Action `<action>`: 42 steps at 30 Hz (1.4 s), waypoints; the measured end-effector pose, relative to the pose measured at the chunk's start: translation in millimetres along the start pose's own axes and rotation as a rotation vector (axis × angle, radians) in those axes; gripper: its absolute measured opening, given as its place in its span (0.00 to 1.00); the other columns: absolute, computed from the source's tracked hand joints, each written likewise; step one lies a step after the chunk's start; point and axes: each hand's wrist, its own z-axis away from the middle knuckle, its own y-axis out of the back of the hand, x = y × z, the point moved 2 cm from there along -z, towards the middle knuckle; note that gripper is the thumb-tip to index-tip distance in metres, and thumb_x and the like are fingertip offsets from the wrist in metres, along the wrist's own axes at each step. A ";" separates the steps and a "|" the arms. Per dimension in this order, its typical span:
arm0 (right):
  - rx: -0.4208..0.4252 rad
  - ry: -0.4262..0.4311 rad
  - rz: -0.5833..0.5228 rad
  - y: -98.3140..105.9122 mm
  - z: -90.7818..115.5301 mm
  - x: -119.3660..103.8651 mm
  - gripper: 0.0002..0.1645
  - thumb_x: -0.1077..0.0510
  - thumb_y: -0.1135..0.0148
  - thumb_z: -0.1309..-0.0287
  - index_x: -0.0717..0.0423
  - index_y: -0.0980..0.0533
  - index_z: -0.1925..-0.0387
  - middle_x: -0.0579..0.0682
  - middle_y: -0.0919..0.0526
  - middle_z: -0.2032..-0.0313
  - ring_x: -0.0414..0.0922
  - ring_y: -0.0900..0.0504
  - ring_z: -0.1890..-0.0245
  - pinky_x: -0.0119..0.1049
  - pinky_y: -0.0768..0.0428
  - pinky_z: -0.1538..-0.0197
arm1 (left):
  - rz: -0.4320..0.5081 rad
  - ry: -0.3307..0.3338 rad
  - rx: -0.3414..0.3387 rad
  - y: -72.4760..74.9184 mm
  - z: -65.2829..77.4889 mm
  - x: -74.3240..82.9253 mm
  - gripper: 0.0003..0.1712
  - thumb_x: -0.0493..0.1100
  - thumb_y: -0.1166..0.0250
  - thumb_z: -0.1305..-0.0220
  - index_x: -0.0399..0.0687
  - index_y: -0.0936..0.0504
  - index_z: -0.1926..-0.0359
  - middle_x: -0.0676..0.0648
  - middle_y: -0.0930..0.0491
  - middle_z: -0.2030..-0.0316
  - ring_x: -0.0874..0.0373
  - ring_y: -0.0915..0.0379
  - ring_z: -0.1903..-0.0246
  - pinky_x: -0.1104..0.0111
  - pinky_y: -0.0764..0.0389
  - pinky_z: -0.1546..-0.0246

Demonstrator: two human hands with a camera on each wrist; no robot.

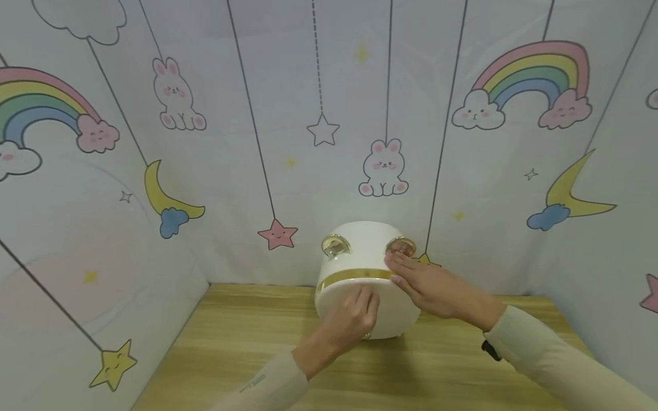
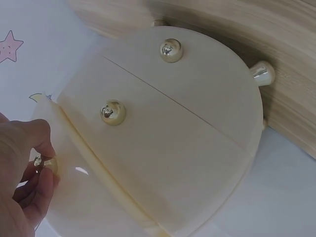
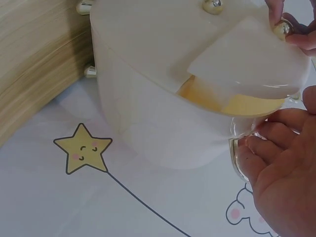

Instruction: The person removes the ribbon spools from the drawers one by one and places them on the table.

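A round white storage box (image 1: 366, 245) with gold ring-shaped ears stands on the wooden table. My left hand (image 1: 353, 311) is at its front; in the left wrist view the thumb and fingers pinch a gold knob (image 2: 50, 164) on the top front flap. The flap (image 3: 254, 61) sticks out from the body, and a yellow-gold interior (image 3: 212, 96) shows in the gap. My right hand (image 1: 432, 285) lies with extended fingers against the box beside the right ear (image 3: 237, 158). Two more gold knobs, an upper one (image 2: 113, 112) and a lower one (image 2: 171, 50), sit on the front below the flap.
The wooden tabletop (image 1: 247, 342) extends around the box. Close behind stands a white backdrop (image 1: 319, 188) printed with rabbits, stars and rainbows, with similar side walls left and right. Small gold feet (image 2: 263, 73) hold the box off the table.
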 end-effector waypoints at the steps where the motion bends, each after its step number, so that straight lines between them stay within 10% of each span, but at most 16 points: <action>1: -0.003 0.000 -0.001 -0.2 0.0 -0.2 0.33 0.47 0.61 0.16 0.62 0.39 0.21 0.60 0.37 0.21 0.59 0.36 0.21 0.58 0.30 0.25 | 0.000 0.000 0.000 1.8 0.4 0.6 0.27 0.28 0.62 0.25 0.39 0.13 0.58 0.48 0.17 0.66 0.60 0.21 0.67 0.75 0.15 0.63; 42: -0.039 -0.017 0.002 4.1 -2.1 -3.8 0.33 0.49 0.61 0.16 0.64 0.40 0.21 0.62 0.39 0.21 0.61 0.39 0.20 0.60 0.34 0.23 | 0.010 -0.058 0.107 53.5 18.6 19.3 0.20 0.29 0.54 0.29 0.40 0.15 0.63 0.47 0.16 0.66 0.58 0.19 0.66 0.72 0.15 0.60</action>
